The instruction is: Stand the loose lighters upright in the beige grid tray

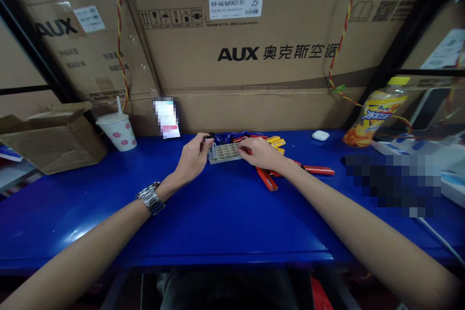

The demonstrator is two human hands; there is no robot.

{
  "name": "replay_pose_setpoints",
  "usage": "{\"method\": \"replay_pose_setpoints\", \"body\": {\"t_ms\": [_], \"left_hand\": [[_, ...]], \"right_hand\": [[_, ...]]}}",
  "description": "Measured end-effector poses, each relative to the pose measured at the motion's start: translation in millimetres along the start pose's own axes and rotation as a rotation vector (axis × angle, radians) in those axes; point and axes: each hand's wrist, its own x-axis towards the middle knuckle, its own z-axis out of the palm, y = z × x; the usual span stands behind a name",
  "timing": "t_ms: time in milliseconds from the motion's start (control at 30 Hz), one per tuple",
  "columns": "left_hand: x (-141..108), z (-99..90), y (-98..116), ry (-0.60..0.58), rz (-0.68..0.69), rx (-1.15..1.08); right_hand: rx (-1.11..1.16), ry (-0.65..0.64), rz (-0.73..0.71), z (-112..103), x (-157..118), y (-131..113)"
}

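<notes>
A pale grey compartment tray [225, 155] with a grid of small cells lies on the blue table, between my two hands. At its left end is my left hand [192, 157], with thumb and fingers pinched around a small black object [208, 136] whose kind is unclear. My right hand [262, 152] reaches over the tray's right end, its fingertips drawn together. What they hold, if anything, is hidden. Red pen-like sticks [267, 180] lie under and beside the right hand. Behind the tray are blue ones [227, 137], and yellow ones [278, 143] sit just past the right hand.
Along the back stand a paper cup with a straw [116, 131], a lit phone [167, 117], a white earbud case [320, 135] and a drink bottle [378, 114]. An open cardboard box [54, 140] is at left. A blurred dark item [392, 181] lies at right. Large cartons [276, 72] form the backdrop.
</notes>
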Motion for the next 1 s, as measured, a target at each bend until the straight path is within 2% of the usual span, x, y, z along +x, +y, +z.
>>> {"method": "replay_pose_setpoints", "body": {"t_ms": [100,367,467,567,733,800,1000], "left_hand": [[-1.6,3.0,-4.1,-0.017,-0.009,0.0],[-1.8,2.7,-15.2,-0.069,0.113,0.278],[-0.5,1.2,-17.9,-0.137,0.152,0.372],[0.4,-0.5,-17.6,-0.23,0.211,0.438],[1.0,-3.4,-11.5,-0.289,0.22,0.538],[1.2,-4.2,-9.9,-0.291,0.202,0.578],[-2.8,-3.3,-6.6,-0.212,0.171,0.658]], "right_hand": [[0.028,0.003,0.007,-0.3,-0.1,0.2],[-0.054,-0.028,0.005,-5.5,2.1,-3.1],[-0.058,-0.018,0.055,-11.3,1.9,-0.8],[-0.098,-0.019,0.165,-23.4,0.8,1.4],[-0.18,-0.179,0.221,-46.9,-1.9,8.2],[-0.212,-0.205,0.253,-51.4,-2.8,11.7],[-0.247,-0.319,0.296,-43.2,-2.3,11.6]]}}
